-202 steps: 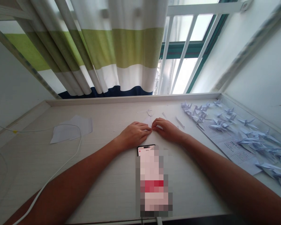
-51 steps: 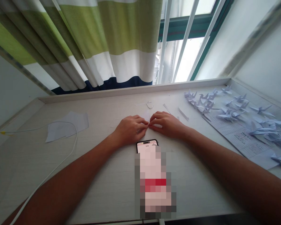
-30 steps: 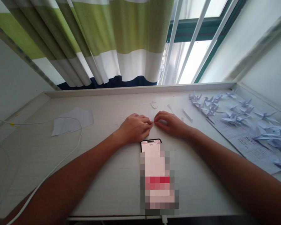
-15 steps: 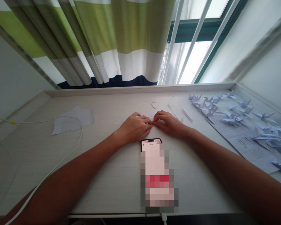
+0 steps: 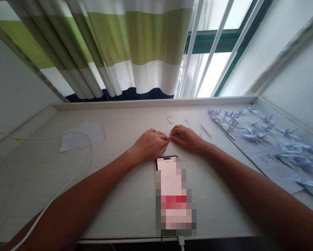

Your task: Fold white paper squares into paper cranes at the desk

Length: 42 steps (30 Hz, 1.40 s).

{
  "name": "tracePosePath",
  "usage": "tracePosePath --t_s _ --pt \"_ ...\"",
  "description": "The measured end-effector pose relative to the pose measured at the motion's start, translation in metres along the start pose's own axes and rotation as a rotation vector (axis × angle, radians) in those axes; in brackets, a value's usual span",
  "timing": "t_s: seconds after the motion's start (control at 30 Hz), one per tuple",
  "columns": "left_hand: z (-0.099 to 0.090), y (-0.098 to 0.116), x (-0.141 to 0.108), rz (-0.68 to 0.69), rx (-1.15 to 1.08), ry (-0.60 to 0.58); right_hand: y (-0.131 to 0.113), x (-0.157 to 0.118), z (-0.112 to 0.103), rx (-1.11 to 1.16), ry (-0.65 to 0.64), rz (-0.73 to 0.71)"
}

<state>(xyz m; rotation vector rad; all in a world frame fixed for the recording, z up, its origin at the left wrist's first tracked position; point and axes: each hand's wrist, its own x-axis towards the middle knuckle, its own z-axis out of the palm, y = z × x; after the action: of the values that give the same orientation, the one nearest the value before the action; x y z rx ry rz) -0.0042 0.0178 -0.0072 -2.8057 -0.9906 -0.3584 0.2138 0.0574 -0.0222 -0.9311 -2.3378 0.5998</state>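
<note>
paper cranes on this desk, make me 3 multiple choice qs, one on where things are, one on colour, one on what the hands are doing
1. Where do the paper cranes lie?
A. on the phone
B. at the right end of the desk, on and around a printed sheet
C. at the left end, by the white cable

2. Which colours are the curtain's bands?
A. red and yellow
B. black and orange
C. green, white and navy

3. What do the left hand and right hand do?
A. their fingertips meet at a small white paper piece
B. the left grips the phone
C. the right lies flat on the printed sheet

1 B: the cranes sit right of the hands.
2 C: those bands cross the curtain.
3 A: both hands come together at the paper.
</note>
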Motion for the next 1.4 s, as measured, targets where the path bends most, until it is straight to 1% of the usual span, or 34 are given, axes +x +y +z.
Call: tracePosePath --t_s 0.27,0.53,0.73,0.87,0.97,1.1,1.27,1.4 --pt "0.011 -0.011 -0.006 0.019 -0.215 0.08 -0.005 -0.005 -0.006 0.047 -0.043 -0.026" --pt "0.012 -0.009 -0.006 -0.038 -0.261 0.104 -0.005 -0.006 -0.007 0.032 -0.05 -0.044" --pt "0.01 -0.006 -0.004 -0.012 -0.204 0.077 -0.005 -0.007 -0.007 -0.007 -0.046 -0.059" --pt "0.007 -0.005 -0.001 0.001 -0.129 0.05 -0.002 -0.007 -0.005 -0.056 -0.041 -0.09" --pt "0.006 -0.004 0.001 0.024 -0.058 0.026 -0.001 -0.005 -0.003 -0.106 -0.061 -0.119" --pt "0.006 -0.002 0.003 0.062 0.009 -0.008 -0.002 -0.003 0.0 -0.171 -0.076 -0.106" --pt "0.005 0.0 0.003 0.043 0.033 -0.061 -0.001 0.0 0.002 -0.141 -0.051 -0.07" --pt "0.006 -0.001 0.001 0.039 0.005 -0.045 0.002 -0.001 0.002 -0.098 -0.031 -0.051"
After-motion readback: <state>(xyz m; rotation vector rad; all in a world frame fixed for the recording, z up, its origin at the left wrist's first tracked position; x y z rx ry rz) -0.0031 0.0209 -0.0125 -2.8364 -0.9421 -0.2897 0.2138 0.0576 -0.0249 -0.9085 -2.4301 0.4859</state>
